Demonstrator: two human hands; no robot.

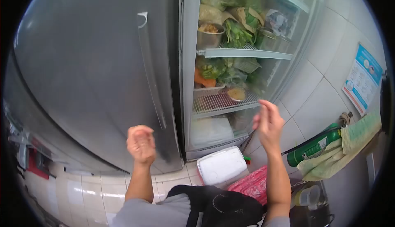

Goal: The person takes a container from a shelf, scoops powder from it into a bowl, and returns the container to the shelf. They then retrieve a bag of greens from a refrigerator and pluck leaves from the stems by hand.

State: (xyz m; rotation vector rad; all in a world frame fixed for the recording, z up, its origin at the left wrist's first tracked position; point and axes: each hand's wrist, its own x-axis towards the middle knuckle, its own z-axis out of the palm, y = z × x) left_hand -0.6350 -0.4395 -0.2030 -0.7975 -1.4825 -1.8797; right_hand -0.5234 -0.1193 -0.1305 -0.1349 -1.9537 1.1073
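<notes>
My left hand (140, 144) is raised in front of the steel refrigerator door (94, 83), below the lower end of its long handle (152, 75). Its fingers are curled in, and nothing shows in them. On the other side, my right hand (269, 126) is held up near the lower right side of the display fridge (249, 54). Its fingers are partly stretched and apart, with nothing seen between them. Inside that fridge are leafy greens (238, 35), a metal pot (210, 38) and a small bowl of yellowish food (236, 93) on a wire shelf.
A white-lidded box (222, 165) stands on the tiled floor before the fridge, beside a red patterned bundle (251, 186). To the right are a green cylinder (314, 144), a hanging cloth (341, 151) and a blue-and-white poster (364, 77) on the tiled wall.
</notes>
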